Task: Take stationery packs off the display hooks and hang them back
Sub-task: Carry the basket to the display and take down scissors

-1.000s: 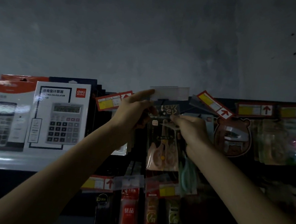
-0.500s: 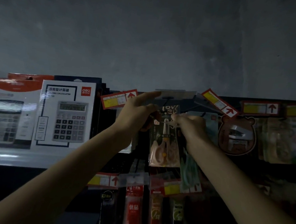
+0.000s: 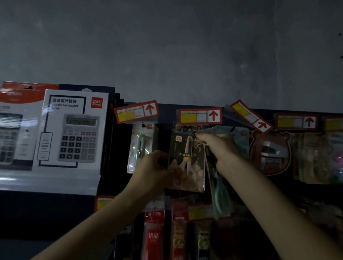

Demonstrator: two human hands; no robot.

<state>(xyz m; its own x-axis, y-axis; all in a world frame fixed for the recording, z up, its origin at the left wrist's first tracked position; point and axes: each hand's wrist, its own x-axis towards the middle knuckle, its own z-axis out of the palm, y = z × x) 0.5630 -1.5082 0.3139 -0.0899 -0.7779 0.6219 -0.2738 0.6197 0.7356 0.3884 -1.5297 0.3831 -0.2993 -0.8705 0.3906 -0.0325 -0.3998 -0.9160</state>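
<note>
A clear pack of pink scissors (image 3: pixel 186 161) hangs at the middle of the dark display board, under a red and yellow price tag (image 3: pixel 200 115). My left hand (image 3: pixel 156 169) grips the pack's lower left edge. My right hand (image 3: pixel 219 147) pinches its upper right corner near the hook; the hook itself is hidden behind the tag and my fingers. Behind that pack hangs a pack of green scissors (image 3: pixel 220 195), partly covered by my right wrist.
Boxed calculators (image 3: pixel 72 131) stand on a shelf at left. A narrow pack (image 3: pixel 139 148) hangs left of the scissors, a bear-shaped stapler pack (image 3: pixel 270 152) and more packs to the right. Red pen packs (image 3: pixel 152 241) hang below. Grey wall above.
My left hand dropped from the top of the pack, near the price tag, to its lower left edge. The price tag flipped down over the hook. My right hand stays at the pack's top.
</note>
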